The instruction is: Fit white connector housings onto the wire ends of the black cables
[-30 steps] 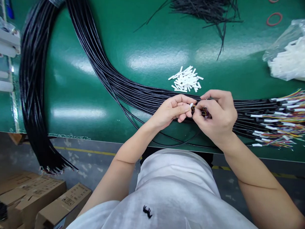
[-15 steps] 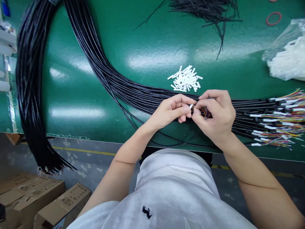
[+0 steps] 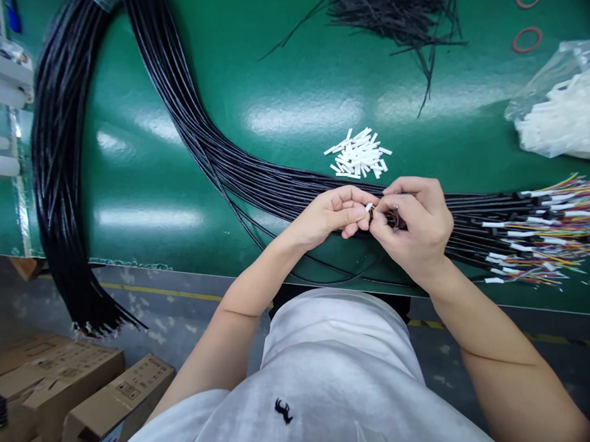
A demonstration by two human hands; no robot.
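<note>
A thick bundle of black cables sweeps across the green table and ends at the right in coloured wire ends with white sleeves. Over the bundle's middle, my left hand pinches a small white sleeve between thumb and fingers. My right hand is closed on the coloured wires of one cable end, right against the sleeve. Both hands touch at the fingertips. A small heap of white sleeves lies just beyond my hands.
A pile of thin black strips lies at the far edge. A clear bag of white parts sits at the right, with red rings behind it. Cardboard boxes stand on the floor at lower left. The cable bundle hangs off the table's left front edge.
My hands stay together on the same cable end, with only slight finger movement. The view has shifted a little.
</note>
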